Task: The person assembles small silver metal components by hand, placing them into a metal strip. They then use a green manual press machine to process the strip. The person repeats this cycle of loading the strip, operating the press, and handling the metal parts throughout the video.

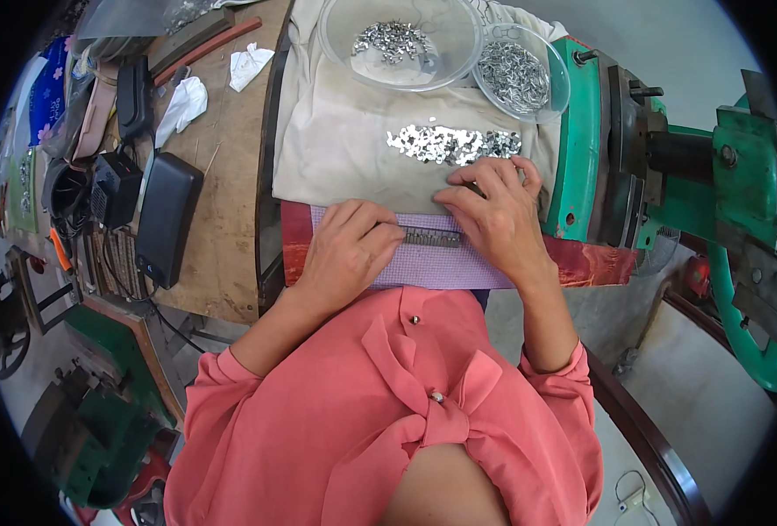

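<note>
The left hand [351,247] pinches the metal strip [432,238] at left, apparently for steadiness. Silvery pieces [450,145] lie at the right hand's [502,210] far side, presumably within reach; its grip cannot be told.

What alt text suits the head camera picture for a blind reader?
A person's left hand touches a dark metal strip on a purple mat; the right hand is near shiny metal pieces. Two clear bowls of small metal parts stand beyond.
</note>
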A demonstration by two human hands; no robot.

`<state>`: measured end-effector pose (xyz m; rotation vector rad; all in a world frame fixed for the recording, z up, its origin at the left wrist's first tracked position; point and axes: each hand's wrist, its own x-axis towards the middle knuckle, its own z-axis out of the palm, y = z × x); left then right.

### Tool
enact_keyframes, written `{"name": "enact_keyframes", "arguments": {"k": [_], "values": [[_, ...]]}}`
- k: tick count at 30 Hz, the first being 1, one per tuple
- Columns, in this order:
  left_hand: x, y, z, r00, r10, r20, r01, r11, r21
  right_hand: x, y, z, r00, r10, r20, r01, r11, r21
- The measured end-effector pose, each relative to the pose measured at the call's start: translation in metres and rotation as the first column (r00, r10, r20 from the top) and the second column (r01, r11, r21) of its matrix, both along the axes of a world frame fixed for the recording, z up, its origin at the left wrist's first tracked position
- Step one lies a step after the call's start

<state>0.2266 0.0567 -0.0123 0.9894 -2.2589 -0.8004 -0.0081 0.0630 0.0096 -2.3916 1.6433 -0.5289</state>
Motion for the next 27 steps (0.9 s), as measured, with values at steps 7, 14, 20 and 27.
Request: {"name": "enact_keyframes", "arguments": {"k": [7,14,20,27], "values": [[0.003,-0.001,0.003,0.998,0.054,-0.012,-0.053,0.992,0.116,0.003,-0.008,0.0,1.0,0.013,-0.01,-0.013,1.0,0.016],[0.024,0.003,0.002,0.988,0.154,0.0,-0.152,0.98,0.128,0.009,0.003,0.006,0.998,-0.02,0.056,0.019,1.0,0.016],[0.02,0.0,0.0,0.994,0.108,-0.009,-0.106,0.99,0.088,0.016,0.032,0.013,0.994,-0.054,0.1,0.051,0.998,0.028],[0.011,-0.004,0.003,0.996,0.077,0.038,-0.08,0.992,0.093,0.023,0.042,0.01,0.995,-0.102,-0.008,0.102,0.995,0.018]]}}
